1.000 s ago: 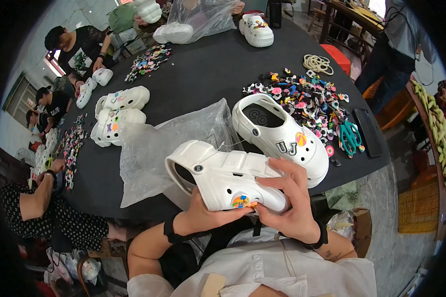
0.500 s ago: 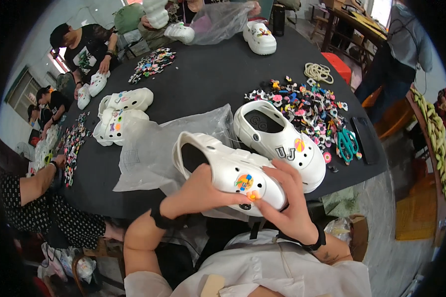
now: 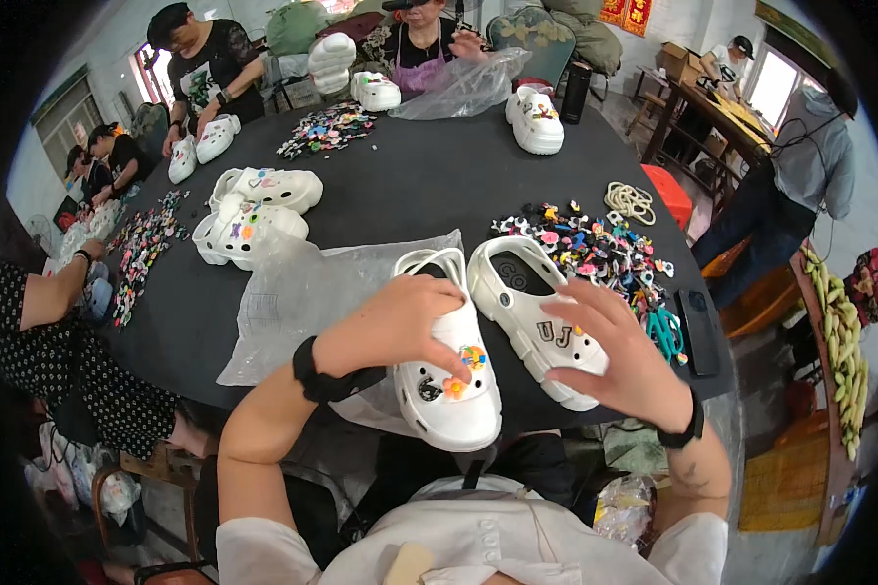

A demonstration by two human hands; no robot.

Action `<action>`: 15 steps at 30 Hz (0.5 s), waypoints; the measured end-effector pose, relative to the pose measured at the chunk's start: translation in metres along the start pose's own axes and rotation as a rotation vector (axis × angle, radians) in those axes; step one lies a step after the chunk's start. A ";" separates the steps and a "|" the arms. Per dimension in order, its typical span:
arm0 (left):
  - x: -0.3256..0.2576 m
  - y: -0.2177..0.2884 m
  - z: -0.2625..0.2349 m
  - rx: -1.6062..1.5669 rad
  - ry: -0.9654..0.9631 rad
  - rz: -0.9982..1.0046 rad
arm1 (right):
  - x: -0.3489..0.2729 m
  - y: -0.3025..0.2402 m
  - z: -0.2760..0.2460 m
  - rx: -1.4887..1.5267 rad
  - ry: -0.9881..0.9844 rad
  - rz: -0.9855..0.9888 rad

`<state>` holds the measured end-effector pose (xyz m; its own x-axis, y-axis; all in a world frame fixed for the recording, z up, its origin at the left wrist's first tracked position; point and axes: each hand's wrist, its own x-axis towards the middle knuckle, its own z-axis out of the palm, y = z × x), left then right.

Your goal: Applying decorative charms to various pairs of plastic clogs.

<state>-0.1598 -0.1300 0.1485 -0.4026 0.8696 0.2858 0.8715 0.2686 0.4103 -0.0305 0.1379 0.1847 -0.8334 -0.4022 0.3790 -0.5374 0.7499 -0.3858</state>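
Observation:
Around the upper part of a white clog (image 3: 463,419) are the fingers of my left hand (image 3: 395,327), its thumb lying beside the charms. On that clog sit a round colourful charm (image 3: 473,358), an orange flower charm (image 3: 455,388) and a black-and-white charm (image 3: 428,389). A second white clog (image 3: 517,317) stands just to the right, with two dark letter charms on its front. My right hand (image 3: 629,366) is spread over the toe of this second clog and hides part of it; nothing shows between its fingers.
A clear plastic bag (image 3: 302,302) lies left of the clogs. Beyond them are a charm pile (image 3: 585,249), teal scissors (image 3: 665,334), a black phone (image 3: 698,331) and a cord coil (image 3: 630,203). More decorated clogs (image 3: 254,234) stand at left. Other people work around the black table (image 3: 410,175).
The held clog has swung from slanting to nearly toe-toward me, beside the other clog. My right hand has let go of it and moved right, opening. The view has tilted up.

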 end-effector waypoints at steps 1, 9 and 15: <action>-0.005 0.001 0.001 -0.004 0.004 0.008 | 0.006 0.008 0.000 -0.009 -0.001 0.003; -0.107 0.018 -0.021 0.104 0.212 -0.534 | 0.053 0.029 0.000 -0.087 -0.487 -0.103; -0.178 0.025 -0.003 0.264 0.090 -0.631 | 0.069 0.039 0.006 0.198 -0.383 -0.053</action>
<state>-0.0671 -0.2796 0.1109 -0.8669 0.4791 0.1375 0.4974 0.8137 0.3008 -0.1099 0.1358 0.1911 -0.7717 -0.6313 0.0778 -0.5642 0.6229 -0.5419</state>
